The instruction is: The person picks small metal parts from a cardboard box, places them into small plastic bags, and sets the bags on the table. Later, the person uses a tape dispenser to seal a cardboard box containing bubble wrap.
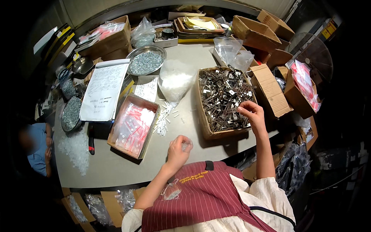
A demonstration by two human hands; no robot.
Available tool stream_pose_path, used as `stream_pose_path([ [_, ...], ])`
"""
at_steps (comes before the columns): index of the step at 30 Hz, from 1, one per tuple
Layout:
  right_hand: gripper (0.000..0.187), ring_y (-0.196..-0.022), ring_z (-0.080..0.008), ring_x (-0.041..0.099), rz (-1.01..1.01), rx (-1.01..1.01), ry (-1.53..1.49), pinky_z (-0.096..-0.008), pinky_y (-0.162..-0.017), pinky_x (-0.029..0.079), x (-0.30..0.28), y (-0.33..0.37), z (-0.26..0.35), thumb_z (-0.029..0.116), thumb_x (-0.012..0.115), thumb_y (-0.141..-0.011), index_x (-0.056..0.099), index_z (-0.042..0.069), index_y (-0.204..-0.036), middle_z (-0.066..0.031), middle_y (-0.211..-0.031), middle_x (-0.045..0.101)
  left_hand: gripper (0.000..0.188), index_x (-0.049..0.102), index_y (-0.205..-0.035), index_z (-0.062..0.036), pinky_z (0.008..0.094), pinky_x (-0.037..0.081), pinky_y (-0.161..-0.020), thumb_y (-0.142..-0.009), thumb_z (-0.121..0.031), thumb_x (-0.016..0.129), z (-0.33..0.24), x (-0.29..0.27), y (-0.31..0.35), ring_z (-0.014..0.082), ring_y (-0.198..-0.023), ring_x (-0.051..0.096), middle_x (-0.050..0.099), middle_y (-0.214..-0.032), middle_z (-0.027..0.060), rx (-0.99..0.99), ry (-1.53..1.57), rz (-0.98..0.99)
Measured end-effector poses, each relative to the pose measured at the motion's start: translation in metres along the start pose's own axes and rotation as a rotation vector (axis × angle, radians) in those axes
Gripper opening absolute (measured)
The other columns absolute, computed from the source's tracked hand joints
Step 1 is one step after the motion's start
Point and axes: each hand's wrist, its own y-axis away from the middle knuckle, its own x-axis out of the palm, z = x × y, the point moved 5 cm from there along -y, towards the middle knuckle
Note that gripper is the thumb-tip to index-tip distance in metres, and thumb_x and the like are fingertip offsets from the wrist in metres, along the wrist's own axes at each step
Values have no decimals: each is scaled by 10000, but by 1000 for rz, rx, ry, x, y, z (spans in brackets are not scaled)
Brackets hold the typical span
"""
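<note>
My left hand is closed near the table's front edge, around a small clear plastic bag. Over the right side of an open cardboard box is my right hand, thumb and fingertips pinched together. Whatever sits in that pinch is too small to make out. Small dark metal clips fill the box in a loose heap, some with white parts. White plastic tubes lie scattered left of it, beside a bag of white pieces. A shallow box holds small clear bags with red edges.
Metal bowls of screws stand at the back left, near a written notepad. Clear plastic pieces and a red-and-black tool lie on the left. Cardboard boxes crowd the right. Another person sits at the far left.
</note>
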Motion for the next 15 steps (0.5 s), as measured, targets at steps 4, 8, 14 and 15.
stream_pose_path([
  [4,113,-738,-46,572,-106,-18,-41,-217,-669,434,-12,0,-4,103,777,-902,720,10,-935,10,-822,676,162,619,-961,-58,431,489,-886,-852,-94,734,4,-4,1,333,-920,672,715,-928,106,-37,-8,-27],
  [8,129,-692,-54,579,-106,-36,-1,-219,-617,445,-17,-5,-10,110,765,-913,730,-9,-949,4,-790,671,172,618,-970,-52,428,490,-888,-851,-90,737,3,-3,3,333,-922,671,714,-932,113,-33,-1,-17],
  [14,75,-692,-74,612,45,-48,-2,-234,-602,481,-2,-16,0,45,716,-877,736,-18,-912,-15,-774,673,182,611,-978,-50,428,491,-879,-850,-83,736,3,-1,3,338,-922,671,711,-928,119,-32,14,-13],
  [15,80,-694,-73,612,61,-60,43,-237,-609,486,-2,-19,0,40,706,-865,736,-18,-910,-10,-776,674,182,610,-980,-51,429,492,-876,-852,-83,735,3,-2,3,340,-922,671,711,-928,119,-29,4,-23],
])
